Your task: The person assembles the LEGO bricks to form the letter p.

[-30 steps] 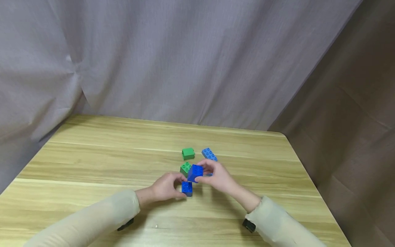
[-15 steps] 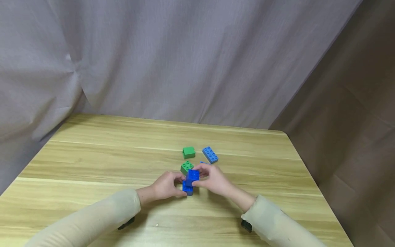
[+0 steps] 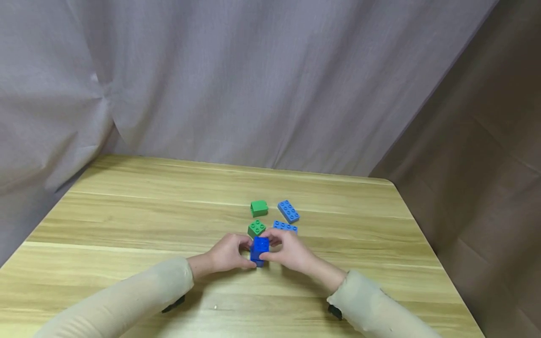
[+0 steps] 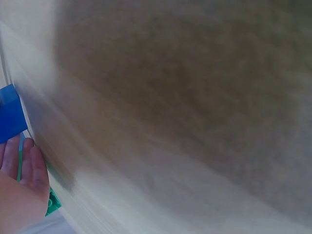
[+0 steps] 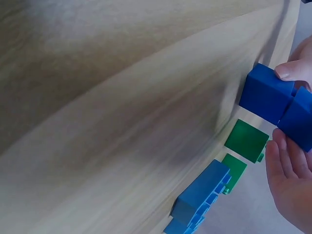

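Observation:
In the head view a dark blue 2x2 toy building block point(image 3: 262, 244) sits on, or just over, a second dark blue block point(image 3: 259, 264) on the table. The right hand point(image 3: 291, 252) pinches the upper block between thumb and fingers. From the left, the left hand point(image 3: 227, 254) holds the lower block, its thumb at the near side. The right wrist view shows the lower block point(image 5: 265, 92) beside the upper block point(image 5: 298, 119), with a thin gap visible between them. Only one blue block point(image 4: 12, 114) appears at the edge of the left wrist view.
Just behind the hands lies a green studded block point(image 3: 257, 228), with another green block point(image 3: 259, 208) on its side farther back. Two lighter blue 2x4 bricks lie to the right, a far brick point(image 3: 289, 211) and a near brick point(image 3: 285, 226). A grey curtain point(image 3: 236, 84) hangs behind the table.
The right hand has brought its blue block left and down onto or close over the lower one. The near light blue brick shows more now. The left hand stays nearly still.

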